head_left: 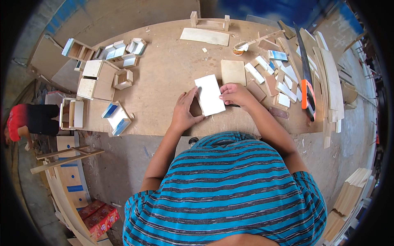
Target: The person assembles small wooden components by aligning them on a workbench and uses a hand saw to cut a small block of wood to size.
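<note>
A white rectangular wooden panel (210, 93) is in front of me near the bench's front edge, with a strip of bare wood along its left side. What lies beneath it is hidden. My left hand (184, 110) spans that left side, fingers at the upper part and thumb at the lower corner. At the right edge, my right hand (236, 95) grips the panel with bent fingers. A dark object, mostly hidden, lies under the right hand. Just beyond that hand sits a flat square of pale wood (233, 72).
Several small wooden boxes (97, 80) crowd the bench's left end. Offcuts (283, 87), a handsaw with an orange handle (307, 96) and long wood strips (328, 82) are on the right. A small glue pot (238, 49) stands farther back. Another person (30, 119) bends over at far left.
</note>
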A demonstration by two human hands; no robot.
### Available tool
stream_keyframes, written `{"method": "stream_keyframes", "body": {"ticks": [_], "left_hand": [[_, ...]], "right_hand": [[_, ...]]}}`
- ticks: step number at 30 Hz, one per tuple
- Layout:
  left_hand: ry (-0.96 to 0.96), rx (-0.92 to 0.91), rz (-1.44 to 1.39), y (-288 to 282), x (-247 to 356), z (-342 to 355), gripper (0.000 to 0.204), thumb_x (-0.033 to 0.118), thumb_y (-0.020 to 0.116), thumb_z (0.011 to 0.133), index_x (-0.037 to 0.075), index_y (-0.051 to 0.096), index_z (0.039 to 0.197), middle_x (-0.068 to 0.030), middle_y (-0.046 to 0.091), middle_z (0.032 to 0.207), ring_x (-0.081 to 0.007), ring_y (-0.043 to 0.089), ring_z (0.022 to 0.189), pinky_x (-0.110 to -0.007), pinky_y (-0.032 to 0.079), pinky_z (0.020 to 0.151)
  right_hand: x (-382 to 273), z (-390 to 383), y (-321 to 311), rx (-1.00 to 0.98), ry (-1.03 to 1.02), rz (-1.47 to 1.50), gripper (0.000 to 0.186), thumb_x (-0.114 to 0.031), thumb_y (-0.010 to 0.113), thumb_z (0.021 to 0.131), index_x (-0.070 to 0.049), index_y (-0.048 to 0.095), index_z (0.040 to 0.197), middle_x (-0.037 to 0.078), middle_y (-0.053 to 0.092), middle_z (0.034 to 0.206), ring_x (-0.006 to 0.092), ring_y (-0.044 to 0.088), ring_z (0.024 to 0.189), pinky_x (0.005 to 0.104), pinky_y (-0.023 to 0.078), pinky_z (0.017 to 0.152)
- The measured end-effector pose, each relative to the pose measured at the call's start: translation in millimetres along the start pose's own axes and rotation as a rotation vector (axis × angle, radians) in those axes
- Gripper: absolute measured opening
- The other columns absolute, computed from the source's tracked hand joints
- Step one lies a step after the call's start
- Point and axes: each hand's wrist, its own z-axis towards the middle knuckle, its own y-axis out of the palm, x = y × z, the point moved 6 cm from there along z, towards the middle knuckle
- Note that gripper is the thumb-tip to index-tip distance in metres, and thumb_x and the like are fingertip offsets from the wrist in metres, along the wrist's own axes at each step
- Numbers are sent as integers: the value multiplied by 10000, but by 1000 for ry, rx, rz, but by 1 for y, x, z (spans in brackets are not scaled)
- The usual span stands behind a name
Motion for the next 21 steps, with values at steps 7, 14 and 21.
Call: {"method": "stream_keyframes", "body": {"ticks": [7, 14, 21], "left_hand": [[-12, 9, -27, -1, 2, 0, 1092, 199, 861, 508, 39, 293, 1427, -126, 584, 1240, -325, 534, 1159, -478, 320, 1085], [19, 25, 5, 1, -1, -1, 1156, 152, 858, 484, 43, 239, 1453, -136, 581, 1246, -358, 511, 1161, -419, 386, 1026], [-15, 0, 32, 2, -4, -2, 1141, 158, 859, 490, 44, 247, 1447, -159, 579, 1234, -363, 511, 1161, -439, 374, 1036]], "right_hand": [[8, -33, -37, 21, 4, 117, 189, -110, 669, 842, -77, 596, 1013, -26, 618, 834, 55, 561, 725, 197, 478, 671], [25, -48, -23, 35, 47, 105, 173, -98, 669, 833, -55, 608, 990, -19, 629, 806, 54, 562, 675, 196, 472, 628], [26, -26, -4, 33, -20, -78, 212, -72, 679, 815, -25, 606, 1008, 7, 639, 776, 64, 572, 645, 197, 475, 605]]}}
